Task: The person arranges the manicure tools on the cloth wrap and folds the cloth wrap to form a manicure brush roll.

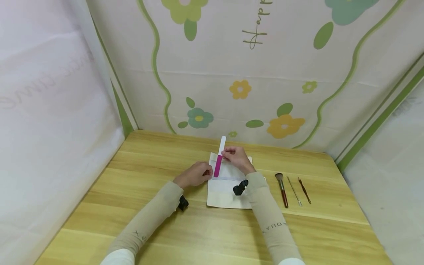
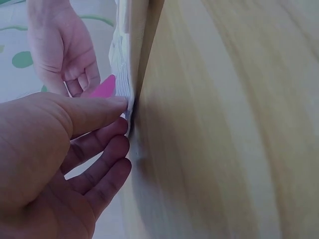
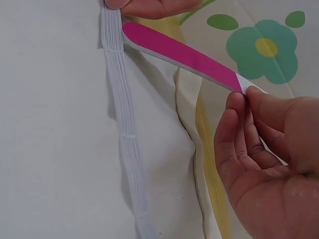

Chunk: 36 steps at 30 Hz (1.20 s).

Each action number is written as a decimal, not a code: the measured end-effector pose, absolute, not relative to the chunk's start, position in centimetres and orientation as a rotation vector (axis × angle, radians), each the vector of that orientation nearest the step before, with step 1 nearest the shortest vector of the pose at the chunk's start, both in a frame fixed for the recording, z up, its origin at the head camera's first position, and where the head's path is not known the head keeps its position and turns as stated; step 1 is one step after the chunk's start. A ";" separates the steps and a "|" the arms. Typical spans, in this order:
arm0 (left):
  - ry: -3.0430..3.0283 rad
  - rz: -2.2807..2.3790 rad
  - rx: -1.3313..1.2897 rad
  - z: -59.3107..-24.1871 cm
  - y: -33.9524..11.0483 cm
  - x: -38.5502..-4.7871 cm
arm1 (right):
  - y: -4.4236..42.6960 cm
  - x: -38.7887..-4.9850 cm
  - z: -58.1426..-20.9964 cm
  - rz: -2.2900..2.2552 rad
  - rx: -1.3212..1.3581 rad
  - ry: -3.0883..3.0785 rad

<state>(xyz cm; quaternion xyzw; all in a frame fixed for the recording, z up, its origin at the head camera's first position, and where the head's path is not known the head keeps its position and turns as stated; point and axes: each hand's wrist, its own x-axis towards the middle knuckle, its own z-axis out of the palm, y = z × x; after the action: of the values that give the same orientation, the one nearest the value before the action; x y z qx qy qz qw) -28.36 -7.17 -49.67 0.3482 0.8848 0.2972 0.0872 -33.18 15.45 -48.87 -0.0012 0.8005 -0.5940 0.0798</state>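
Observation:
A pink and white nail file (image 1: 218, 166) is pinched near its middle by my right hand (image 1: 237, 158), the pink end toward me. Under it lies an unfolded off-white cloth case (image 1: 223, 198). A white elastic band (image 3: 124, 109), stitched at intervals into loops, runs across the case. My left hand (image 1: 196, 173) pinches the case's left edge at the end of this band, thumb on top. In the right wrist view, the pink tip (image 3: 133, 34) is beside the band, close to the left fingers; whether it touches the band I cannot tell.
Right of the case, a brush with a reddish-brown handle (image 1: 282, 189), a thin metal tool (image 1: 294, 190) and a slim dark tool (image 1: 304, 190) lie on the wooden table (image 1: 159, 151). Printed cloth walls (image 1: 212, 55) stand behind the table and at both sides.

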 end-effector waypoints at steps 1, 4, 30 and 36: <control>2.636 0.882 1.033 -49.6 -7.2 -28.3 | 15.4 -33.2 -48.9 -1.780 -0.003 2.392; 2.636 0.876 1.026 -49.4 -7.2 -28.2 | 15.4 -33.3 -48.9 -1.797 0.007 2.381; 2.695 0.891 1.064 -49.7 -7.0 -27.9 | 14.9 -31.3 -48.9 -1.521 -0.005 2.220; 2.704 0.887 1.050 -49.8 -6.9 -28.0 | 14.7 -31.0 -49.1 -1.519 0.019 2.181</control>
<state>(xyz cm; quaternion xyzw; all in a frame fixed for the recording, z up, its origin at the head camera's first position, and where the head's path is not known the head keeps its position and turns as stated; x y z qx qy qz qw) -28.03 -6.91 -49.78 0.3455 0.8902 0.2921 0.0540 -31.01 14.75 -49.06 0.0070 0.7967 -0.5548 0.2396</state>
